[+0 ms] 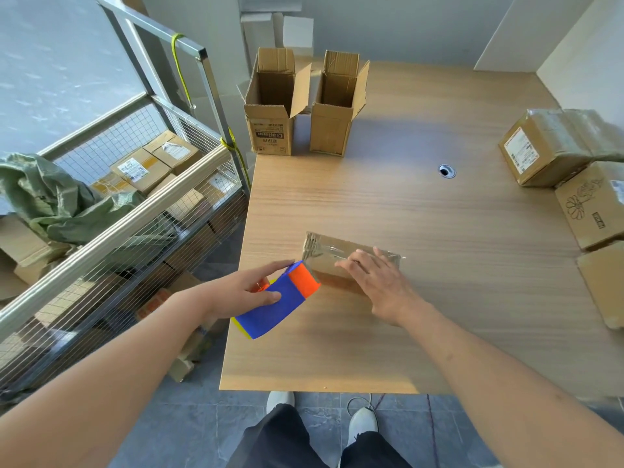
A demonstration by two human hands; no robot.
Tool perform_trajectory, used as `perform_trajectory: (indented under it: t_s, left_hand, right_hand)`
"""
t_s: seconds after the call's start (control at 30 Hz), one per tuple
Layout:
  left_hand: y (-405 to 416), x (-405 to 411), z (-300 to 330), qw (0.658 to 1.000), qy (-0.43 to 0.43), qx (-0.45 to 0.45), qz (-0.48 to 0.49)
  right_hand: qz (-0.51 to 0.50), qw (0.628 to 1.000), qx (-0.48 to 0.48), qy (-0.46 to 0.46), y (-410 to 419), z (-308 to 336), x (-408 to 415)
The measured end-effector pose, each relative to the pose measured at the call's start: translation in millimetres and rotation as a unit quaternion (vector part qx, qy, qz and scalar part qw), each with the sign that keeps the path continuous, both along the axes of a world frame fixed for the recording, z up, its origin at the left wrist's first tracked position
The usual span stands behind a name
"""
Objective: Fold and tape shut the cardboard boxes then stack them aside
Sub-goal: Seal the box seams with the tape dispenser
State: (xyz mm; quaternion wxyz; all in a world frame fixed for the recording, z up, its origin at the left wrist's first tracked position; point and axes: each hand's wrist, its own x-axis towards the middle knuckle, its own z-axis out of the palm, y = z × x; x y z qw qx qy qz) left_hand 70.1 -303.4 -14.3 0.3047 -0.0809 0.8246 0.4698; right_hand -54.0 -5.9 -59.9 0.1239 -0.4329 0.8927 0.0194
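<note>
My left hand (251,292) grips the tape dispenser (280,298) at the taped box (337,258); right hand (378,282) lies flat, fingers straight, on the box top.

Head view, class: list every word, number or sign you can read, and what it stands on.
No text reads clearly.
Open box, left: dark upside-down print, blurred.
Taped box: white shipping label, too small.
Flower-drawing box: small stamp, unreadable.
Cart boxes: labels too small.
</note>
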Motion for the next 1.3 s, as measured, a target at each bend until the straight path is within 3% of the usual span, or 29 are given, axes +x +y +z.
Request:
perform_trajectory:
  t_s: [0.2, 0.33, 0.5, 0.63, 1.0, 1.1, 1.2, 1.3]
  left_hand:
    - [-13, -6, 12, 1.000, 0.015, 0.006, -0.018]
    - [-20, -8, 11, 0.999, 0.023, -0.002, -0.032]
    - [-30, -11, 10, 0.998, 0.033, -0.006, -0.046]
    - [-40, -14, 5, 0.997, 0.036, -0.005, -0.061]
    - [-54, -20, -4, 0.987, 0.105, -0.024, -0.116]
    - [-55, -18, -4, 0.985, 0.118, -0.031, -0.125]
    - [-55, -18, -2, 0.983, 0.132, -0.034, -0.126]
    - [-55, -18, 0, 0.981, 0.145, -0.024, -0.124]
  right_hand:
    - [-0.118, 0.992, -0.033, -0.009, -34, -1, 6]
    - [-0.180, 0.984, -0.008, 0.009, -63, -9, 10]
    - [-0.133, 0.986, -0.075, -0.070, -51, -7, 3]
    - [-0.170, 0.963, -0.143, -0.151, -57, -17, 6]
    - [-0.057, 0.968, -0.117, -0.214, -75, -3, -5]
    - [-0.103, 0.938, -0.204, -0.261, -81, 8, -5]
    - [-0.182, 0.859, -0.311, -0.364, -88, 23, 2]
    - [-0.212, 0.813, -0.323, -0.435, -92, 30, 11]
